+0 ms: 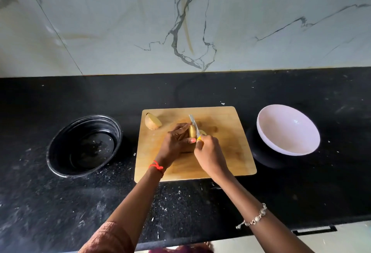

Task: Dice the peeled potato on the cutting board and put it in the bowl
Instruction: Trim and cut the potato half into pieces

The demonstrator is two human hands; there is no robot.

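**Potato piece** [192,131]: at the centre of the board [230,152], held down by my left grip [176,142], whose fingers curl over it.
**Knife** [194,125]: the blade is set against the piece's right side. My right grip [208,152] is clenched round the yellow handle.
**Potato half** [153,121]: at the board's 10 o'clock corner, apart from both grips.
**White bowl** [287,130]: on the counter [200,202], at 3 o'clock from the board.
**Black bowl** [84,146]: at 9 o'clock from the board.
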